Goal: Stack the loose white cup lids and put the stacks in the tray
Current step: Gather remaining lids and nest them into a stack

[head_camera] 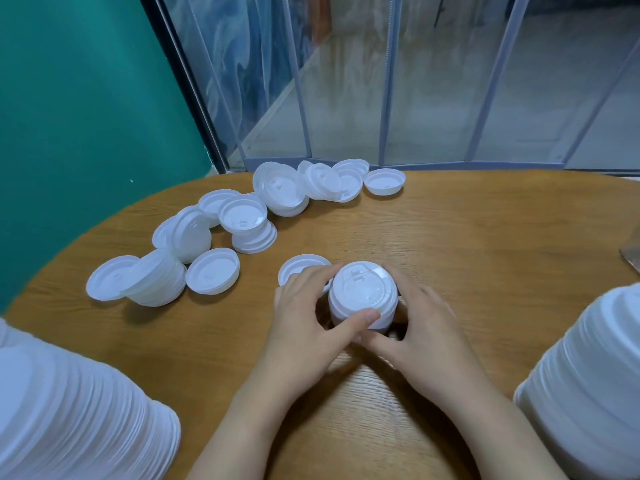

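A short stack of white cup lids (362, 294) stands upright on the wooden table (467, 244), near its middle. My left hand (308, 317) grips the stack from the left, thumb across its front. My right hand (419, 323) grips it from the right, fingers curled round its far side. One loose lid (298, 266) lies upside down just behind my left hand. Several loose lids and small leaning piles (242, 220) are scattered across the table's far left. No tray is in view.
A tall lid stack (79, 410) lies at the near left and another (588, 375) at the near right, both very close to the camera. A teal wall stands at the left and a clear strip curtain behind the table. A brown object (632, 258) peeks in at the right edge.
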Available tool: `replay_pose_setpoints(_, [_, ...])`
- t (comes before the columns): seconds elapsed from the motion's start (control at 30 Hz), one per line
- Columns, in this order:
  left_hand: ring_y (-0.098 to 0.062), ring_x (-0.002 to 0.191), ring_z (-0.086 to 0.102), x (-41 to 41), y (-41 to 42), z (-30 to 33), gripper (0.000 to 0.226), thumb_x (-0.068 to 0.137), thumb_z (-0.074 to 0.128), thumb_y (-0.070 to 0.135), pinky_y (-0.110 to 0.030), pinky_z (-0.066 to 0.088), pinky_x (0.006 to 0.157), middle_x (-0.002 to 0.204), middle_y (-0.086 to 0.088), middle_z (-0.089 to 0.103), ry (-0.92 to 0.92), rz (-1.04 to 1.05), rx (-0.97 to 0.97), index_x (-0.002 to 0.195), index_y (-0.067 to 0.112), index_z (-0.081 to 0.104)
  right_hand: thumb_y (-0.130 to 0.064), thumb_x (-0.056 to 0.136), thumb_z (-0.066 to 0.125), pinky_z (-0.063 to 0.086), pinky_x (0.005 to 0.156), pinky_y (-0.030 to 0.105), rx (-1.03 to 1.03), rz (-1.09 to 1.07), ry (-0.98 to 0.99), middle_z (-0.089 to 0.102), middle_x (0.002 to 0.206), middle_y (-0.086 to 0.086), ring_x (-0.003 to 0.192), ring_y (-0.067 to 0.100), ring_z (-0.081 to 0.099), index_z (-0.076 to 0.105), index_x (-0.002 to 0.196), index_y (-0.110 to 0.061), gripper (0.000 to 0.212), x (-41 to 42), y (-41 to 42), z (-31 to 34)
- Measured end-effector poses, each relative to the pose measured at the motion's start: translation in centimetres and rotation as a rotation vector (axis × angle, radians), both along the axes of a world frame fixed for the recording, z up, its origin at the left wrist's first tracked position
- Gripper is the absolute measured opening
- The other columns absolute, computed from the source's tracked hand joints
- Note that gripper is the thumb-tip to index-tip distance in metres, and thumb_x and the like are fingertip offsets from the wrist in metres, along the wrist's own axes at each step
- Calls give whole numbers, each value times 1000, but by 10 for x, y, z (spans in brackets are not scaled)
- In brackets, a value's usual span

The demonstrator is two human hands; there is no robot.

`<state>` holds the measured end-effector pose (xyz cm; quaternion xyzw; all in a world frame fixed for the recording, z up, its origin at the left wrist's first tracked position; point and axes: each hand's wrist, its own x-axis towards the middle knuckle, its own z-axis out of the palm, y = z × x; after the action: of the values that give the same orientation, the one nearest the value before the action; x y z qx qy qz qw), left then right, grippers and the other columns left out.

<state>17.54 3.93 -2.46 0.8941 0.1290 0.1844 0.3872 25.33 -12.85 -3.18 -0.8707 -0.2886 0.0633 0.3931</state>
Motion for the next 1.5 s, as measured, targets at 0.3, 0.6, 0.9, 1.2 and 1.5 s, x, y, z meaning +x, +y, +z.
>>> replay_pose_setpoints(0.3, [1, 120, 48, -6, 33, -1, 44, 91, 60, 41, -25, 28, 107, 127, 20, 60, -42, 92, 239, 132, 27, 62, -68, 65, 76, 33, 96, 27, -6, -20, 31, 53, 122, -33, 119, -1, 43, 38, 141, -57, 85, 0, -1, 2])
replay_pose_setpoints(0.6, [-2, 102, 54, -6, 40, -12, 11, 89, 77, 21, -28, 29, 96, 103, 21, 65, -47, 158, 402, 94, 30, 71, -57, 68, 83, 30, 95, 26, -1, -34, 43, 43, 111, -40, 107, -4, 36, 38, 133, -59, 79, -1, -1, 5])
replay_pose_setpoints(0.9, [-9, 89, 74, -12, 32, 16, 6, 98, 70, 18, -14, 52, 77, 91, 4, 79, -210, 301, -475, 103, 17, 72, -58, 67, 84, 32, 90, 28, 28, -37, 38, 54, 110, -31, 110, -12, 41, 45, 133, -59, 77, 0, -1, 3])
replay_pose_setpoints(1.2, [-9, 92, 65, -11, 50, -7, 32, 97, 66, 36, -30, 55, 88, 92, 14, 69, -26, 525, -141, 127, 24, 60, -56, 66, 83, 34, 91, 31, 66, -23, 42, 55, 105, -30, 102, -8, 43, 42, 125, -66, 73, -2, 0, 6])
replay_pose_setpoints(1.5, [-11, 135, 39, -2, 51, -4, 83, 79, 81, 57, -38, 30, 119, 126, 21, 49, 122, 360, -20, 149, 27, 49, -57, 66, 83, 33, 94, 30, 41, -25, 40, 49, 110, -38, 109, -3, 43, 44, 132, -61, 76, -1, -1, 3])
